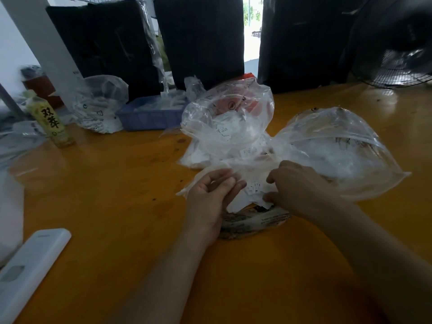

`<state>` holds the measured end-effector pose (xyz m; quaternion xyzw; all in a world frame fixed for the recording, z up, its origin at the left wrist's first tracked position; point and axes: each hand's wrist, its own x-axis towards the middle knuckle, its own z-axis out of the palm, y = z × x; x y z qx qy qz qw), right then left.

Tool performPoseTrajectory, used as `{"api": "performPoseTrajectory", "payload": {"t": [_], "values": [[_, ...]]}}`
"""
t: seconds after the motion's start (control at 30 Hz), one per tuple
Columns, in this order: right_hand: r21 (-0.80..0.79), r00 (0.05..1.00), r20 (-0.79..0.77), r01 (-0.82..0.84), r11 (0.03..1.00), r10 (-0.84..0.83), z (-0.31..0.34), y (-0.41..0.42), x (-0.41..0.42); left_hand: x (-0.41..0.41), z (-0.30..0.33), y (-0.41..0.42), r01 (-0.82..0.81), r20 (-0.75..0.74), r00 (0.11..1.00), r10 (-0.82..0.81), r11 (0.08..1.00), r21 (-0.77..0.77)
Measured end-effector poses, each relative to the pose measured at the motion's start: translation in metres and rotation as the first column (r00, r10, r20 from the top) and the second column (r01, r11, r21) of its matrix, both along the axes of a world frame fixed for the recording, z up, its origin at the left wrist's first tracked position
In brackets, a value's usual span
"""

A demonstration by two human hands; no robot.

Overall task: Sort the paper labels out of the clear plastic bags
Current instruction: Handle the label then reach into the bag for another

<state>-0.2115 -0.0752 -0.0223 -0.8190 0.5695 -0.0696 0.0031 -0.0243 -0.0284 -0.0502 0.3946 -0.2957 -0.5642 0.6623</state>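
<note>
**Both hands in the plastic at the table's middle**

The left hand (211, 195) has its fingers curled, pinching a fold of thin clear plastic. The right hand (297, 185) is bent over the same heap; its thumb and fingers nip the crumpled film beside a few small paper labels (253, 189), which lie between the two hands. Under them sits a printed bag (254, 222). At two o'clock from the hands a puffed clear bag (339, 148) rests on the orange table (105, 178); at twelve o'clock another clear bag (229, 120) holds more white slips. A blue tray (147, 118) stands at eleven o'clock, a bottle (50, 120) at ten, and a white remote (30, 265) at eight.
</note>
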Motion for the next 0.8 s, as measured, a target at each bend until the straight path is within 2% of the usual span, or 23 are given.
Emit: {"api": "performPoseTrajectory", "payload": {"t": [0.1, 0.2, 0.23, 0.3, 0.37, 0.43, 0.5, 0.73, 0.8], "values": [[-0.015, 0.998, 0.063, 0.000, 1.000, 0.001, 0.005, -0.001, 0.000, -0.001, 0.000, -0.001, 0.004, -0.009, 1.000, -0.004, 1.000, -0.017], [-0.002, 0.937, 0.344, 0.058, 0.998, -0.054, 0.014, -0.003, -0.008, 0.000, -0.001, 0.000, 0.015, -0.012, 1.000, -0.015, 1.000, -0.015], [0.000, 0.885, 0.460, 0.079, 0.997, -0.070, 0.017, -0.003, -0.011, 0.000, -0.001, 0.000, 0.019, -0.011, 1.000, -0.019, 1.000, -0.014], [0.066, 0.709, 0.698, 0.079, 0.995, -0.102, 0.021, -0.002, -0.015, 0.000, -0.001, 0.001, 0.023, 0.004, 1.000, -0.023, 1.000, -0.010], [0.145, 0.533, 0.835, 0.028, 0.989, -0.138, 0.024, -0.001, -0.017, 0.000, 0.000, 0.001, 0.024, 0.003, 1.000, -0.024, 1.000, 0.000], [0.195, 0.442, 0.882, -0.021, 0.981, -0.166, 0.025, -0.001, -0.018, -0.001, 0.002, 0.001, 0.025, -0.036, 0.999, -0.025, 1.000, 0.014], [0.214, 0.394, 0.902, -0.056, 0.975, -0.175, 0.025, -0.001, -0.018, -0.001, 0.003, 0.001, 0.023, -0.067, 0.998, -0.021, 0.999, 0.023], [0.145, 0.284, 0.953, -0.113, 0.983, -0.108, 0.031, 0.003, -0.018, 0.001, 0.003, -0.001, 0.025, -0.083, 0.996, -0.021, 0.999, 0.046], [0.133, 0.283, 0.955, -0.122, 0.984, -0.094, 0.031, 0.003, -0.018, 0.002, 0.002, -0.002, 0.020, -0.089, 0.996, -0.016, 0.998, 0.052]]}}
